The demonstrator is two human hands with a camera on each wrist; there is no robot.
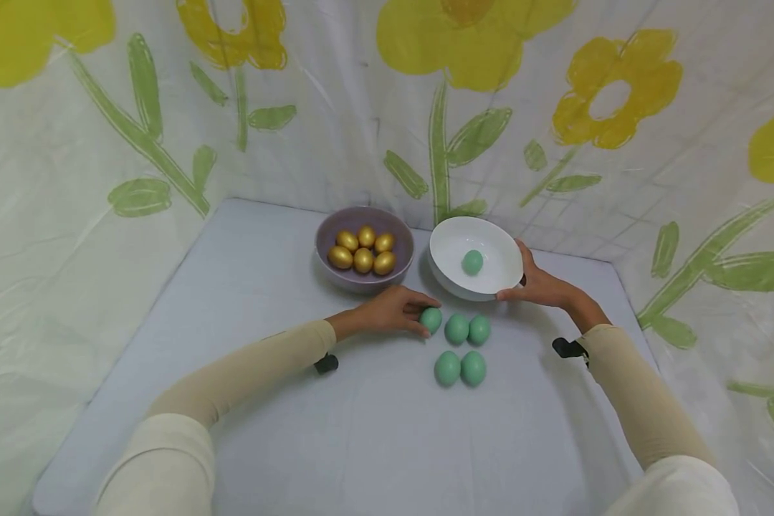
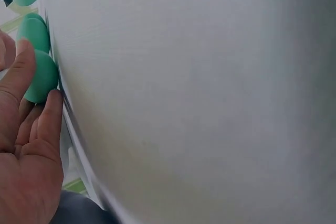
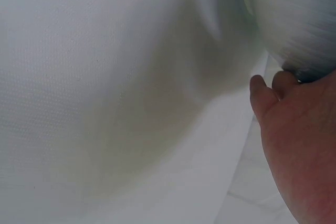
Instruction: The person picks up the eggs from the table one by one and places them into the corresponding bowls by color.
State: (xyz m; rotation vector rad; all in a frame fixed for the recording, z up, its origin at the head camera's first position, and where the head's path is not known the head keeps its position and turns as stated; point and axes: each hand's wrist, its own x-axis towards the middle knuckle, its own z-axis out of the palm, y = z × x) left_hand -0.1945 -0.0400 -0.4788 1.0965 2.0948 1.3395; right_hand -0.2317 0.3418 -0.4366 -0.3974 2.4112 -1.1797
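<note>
- Near the white bowl (image 1: 449, 249), the left hand (image 1: 392, 310), half closed, pinches a green egg (image 1: 432, 320).
- The right hand (image 1: 542, 285) curls round the bowl's right side.
- A light pinch and steady bowl should serve best.

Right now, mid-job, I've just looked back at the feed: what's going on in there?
A person's left hand is pinching a green egg in front of the two bowls, while the right hand holds the side of the white bowl. One loose egg, also green, lies inside that bowl. Four more green eggs sit on the table in two pairs. The purple bowl holds six golden eggs.
</note>
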